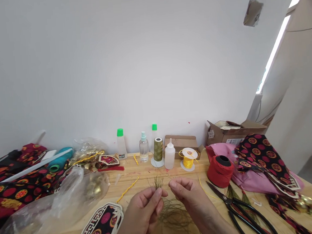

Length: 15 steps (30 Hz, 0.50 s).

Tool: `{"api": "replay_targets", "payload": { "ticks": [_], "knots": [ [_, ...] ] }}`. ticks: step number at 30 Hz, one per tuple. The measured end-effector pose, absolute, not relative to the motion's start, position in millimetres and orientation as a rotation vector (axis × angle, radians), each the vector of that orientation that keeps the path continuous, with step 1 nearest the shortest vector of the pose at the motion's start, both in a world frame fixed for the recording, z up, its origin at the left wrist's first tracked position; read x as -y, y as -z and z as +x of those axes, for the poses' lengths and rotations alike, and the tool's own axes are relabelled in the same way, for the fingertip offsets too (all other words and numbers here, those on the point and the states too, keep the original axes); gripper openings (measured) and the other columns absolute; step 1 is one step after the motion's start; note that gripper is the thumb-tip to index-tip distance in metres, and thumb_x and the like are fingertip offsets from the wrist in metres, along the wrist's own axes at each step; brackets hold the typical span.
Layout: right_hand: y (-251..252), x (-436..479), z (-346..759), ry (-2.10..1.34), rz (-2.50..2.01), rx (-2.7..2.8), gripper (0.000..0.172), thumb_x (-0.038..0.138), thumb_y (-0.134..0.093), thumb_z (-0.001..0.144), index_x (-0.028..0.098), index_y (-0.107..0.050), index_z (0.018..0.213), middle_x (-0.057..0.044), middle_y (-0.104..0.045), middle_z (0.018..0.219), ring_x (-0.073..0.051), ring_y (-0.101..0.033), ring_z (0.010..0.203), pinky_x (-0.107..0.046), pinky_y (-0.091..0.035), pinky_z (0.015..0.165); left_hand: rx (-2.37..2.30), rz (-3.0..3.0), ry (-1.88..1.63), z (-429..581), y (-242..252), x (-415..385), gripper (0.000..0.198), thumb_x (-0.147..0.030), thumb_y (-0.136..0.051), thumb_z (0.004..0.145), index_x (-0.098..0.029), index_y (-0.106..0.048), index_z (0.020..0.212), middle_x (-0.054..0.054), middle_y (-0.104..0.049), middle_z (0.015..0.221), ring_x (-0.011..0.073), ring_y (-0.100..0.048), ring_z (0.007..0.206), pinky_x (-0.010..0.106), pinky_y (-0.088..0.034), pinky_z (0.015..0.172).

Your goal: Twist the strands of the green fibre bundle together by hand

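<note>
My left hand [148,211] pinches a small bundle of olive-green threads [158,182], whose cut ends stick up above the thumb and forefinger. Just to its right, my right hand [187,193] has thumb and forefinger pressed together; whatever is between them is too small to make out. Loose olive thread [176,218] lies tangled on the wooden table below and between both hands. A patterned fabric pendant [101,227] with a yellow twisted cord [127,188] rests left of my left hand.
Black scissors [233,203] and a red thread spool [220,171] are at the right. An olive spool [158,149], a white squeeze bottle [170,155] and a yellow cord spool [188,161] stand behind the hands. Plastic bags [52,204] cover the left.
</note>
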State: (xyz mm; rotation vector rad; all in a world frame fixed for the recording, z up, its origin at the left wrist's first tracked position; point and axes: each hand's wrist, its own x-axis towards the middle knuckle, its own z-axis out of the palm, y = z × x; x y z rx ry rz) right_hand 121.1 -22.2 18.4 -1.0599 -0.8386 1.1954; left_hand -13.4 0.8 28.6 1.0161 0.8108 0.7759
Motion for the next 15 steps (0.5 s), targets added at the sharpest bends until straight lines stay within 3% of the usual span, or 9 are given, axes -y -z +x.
{"api": "replay_targets", "payload": {
  "ticks": [3,5,8,11,15],
  "knots": [
    [-22.6,24.4,121.4,-1.186,-1.040,0.851,0.023,0.034,-0.070,0.056,0.014,-0.060,0.053,0.006,-0.039,0.046,-0.007,-0.030,0.047,-0.020,-0.025,0.048,-0.806,1.046,-0.756,-14.1,-27.2,-2.1,0.026,-0.039,-0.058,0.067,-0.014,-0.057,0.063,-0.008,-0.042,0.043,0.0009,-0.018,0.032,0.014,-0.008,0.031],
    [-29.1,29.1,123.7,-1.205,-0.974,0.951,0.021,0.031,-0.070,0.058,0.015,-0.059,0.051,0.006,-0.040,0.046,-0.007,-0.031,0.047,-0.020,-0.026,0.048,-0.813,1.123,-0.788,-16.5,-24.6,-5.4,0.025,-0.038,-0.058,0.067,-0.013,-0.061,0.064,-0.003,-0.053,0.050,0.0028,-0.032,0.036,0.014,-0.019,0.032],
    [-39.3,38.1,128.4,-1.309,-0.849,1.224,0.016,0.027,-0.069,0.059,0.015,-0.061,0.052,0.005,-0.044,0.049,-0.007,-0.034,0.048,-0.020,-0.027,0.048,-0.826,1.218,-0.868,-20.7,-20.9,-10.6,0.023,-0.035,-0.058,0.068,-0.013,-0.066,0.069,0.004,-0.064,0.066,0.0118,-0.054,0.065,0.019,-0.041,0.057],
    [-41.5,39.9,129.1,-1.224,-0.938,1.390,0.013,0.025,-0.067,0.062,0.014,-0.063,0.054,0.003,-0.047,0.050,-0.007,-0.036,0.048,-0.020,-0.027,0.046,-0.746,1.185,-0.854,-21.1,-20.1,-11.5,0.024,-0.034,-0.056,0.070,-0.014,-0.067,0.076,0.006,-0.067,0.073,0.0172,-0.057,0.078,0.028,-0.040,0.078],
    [-35.0,31.9,124.7,-0.966,-1.157,1.316,0.015,0.026,-0.061,0.067,0.014,-0.064,0.059,0.001,-0.055,0.054,-0.010,-0.046,0.051,-0.021,-0.034,0.049,-0.610,1.085,-0.795,-15.4,-20.4,-6.8,0.021,-0.030,-0.056,0.071,-0.013,-0.067,0.076,0.006,-0.067,0.071,0.0165,-0.059,0.071,0.030,-0.042,0.076]
  ]
}}
